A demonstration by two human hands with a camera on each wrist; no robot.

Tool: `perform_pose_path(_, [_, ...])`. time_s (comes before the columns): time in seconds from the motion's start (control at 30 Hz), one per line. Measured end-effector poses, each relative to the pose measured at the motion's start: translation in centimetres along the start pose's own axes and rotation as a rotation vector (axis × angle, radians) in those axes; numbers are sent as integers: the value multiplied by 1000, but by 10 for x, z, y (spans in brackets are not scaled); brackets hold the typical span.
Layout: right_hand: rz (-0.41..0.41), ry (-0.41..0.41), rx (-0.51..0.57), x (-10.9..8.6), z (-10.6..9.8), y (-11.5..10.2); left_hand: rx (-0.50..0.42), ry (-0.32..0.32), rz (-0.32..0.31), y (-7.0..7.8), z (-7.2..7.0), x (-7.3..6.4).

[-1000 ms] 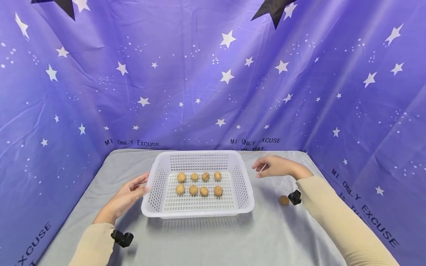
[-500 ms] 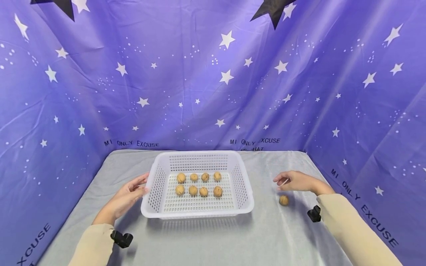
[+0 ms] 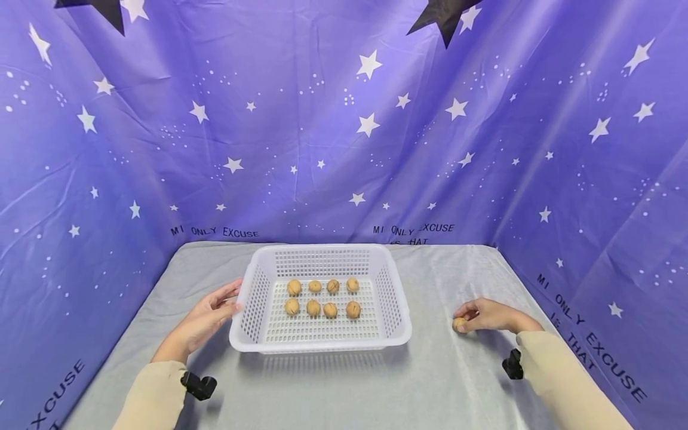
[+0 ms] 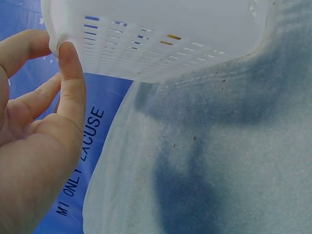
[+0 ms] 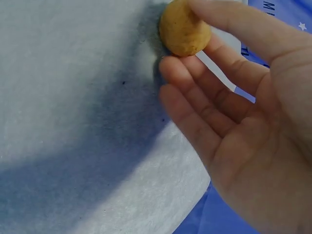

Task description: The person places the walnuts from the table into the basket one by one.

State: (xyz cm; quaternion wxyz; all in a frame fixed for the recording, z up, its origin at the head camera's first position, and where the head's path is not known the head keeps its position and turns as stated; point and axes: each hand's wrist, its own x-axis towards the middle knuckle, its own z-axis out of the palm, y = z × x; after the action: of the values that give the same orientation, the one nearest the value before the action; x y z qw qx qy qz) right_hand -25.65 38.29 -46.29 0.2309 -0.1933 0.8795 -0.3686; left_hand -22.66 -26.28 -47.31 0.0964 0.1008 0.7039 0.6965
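A white plastic basket (image 3: pixel 322 346) with slotted walls sits on the table, several walnuts (image 3: pixel 313 308) lying in two rows on its floor. At its left side, my left hand (image 3: pixel 201 319) pinches the rim between thumb and fingers; the left wrist view shows the thumb (image 4: pixel 71 87) on the outer face of the rim. To the right of the basket, a single walnut (image 5: pixel 184 29) is between the thumb and fingers of my right hand (image 3: pixel 489 315). In the head view those fingers partly cover this walnut, which is at the table surface.
Grey cloth (image 3: pixel 322 394) covers the table. A purple curtain (image 3: pixel 301 119) with white stars surrounds its back and sides. Small dark specks (image 4: pixel 185 145) dot the cloth near the basket. A black wrist camera (image 3: pixel 199 385) sits on each sleeve.
My right hand has moved from beside the basket's right edge, rightward and toward me, down to the lone walnut, and now pinches it. The left hand and basket have stayed put.
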Motion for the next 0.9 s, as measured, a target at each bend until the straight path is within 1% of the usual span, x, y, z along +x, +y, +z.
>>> perform_pose_path(0.17, [-16, 11, 16, 0, 0, -4, 0, 1, 2, 0, 0, 0])
perform_pose_path(0.37, [-9, 40, -29, 4, -7, -19, -6, -3, 2, 0, 0, 0])
perform_pose_path(0.47, [-24, 55, -52, 8, -11, -28, -8, -3, -2, 0, 0, 0])
perform_pose_path(0.63, [-72, 97, -77, 19, -21, -54, -11, 6, -6, 1, 1, 0])
perform_pose_path(0.77, [-112, 132, -142, 30, -26, -80, -12, 7, -5, 2, 1, 0])
perform_pose_path(0.9, [-148, 140, -208, 40, -28, -105, -7, 2, -4, 2, 1, 0])
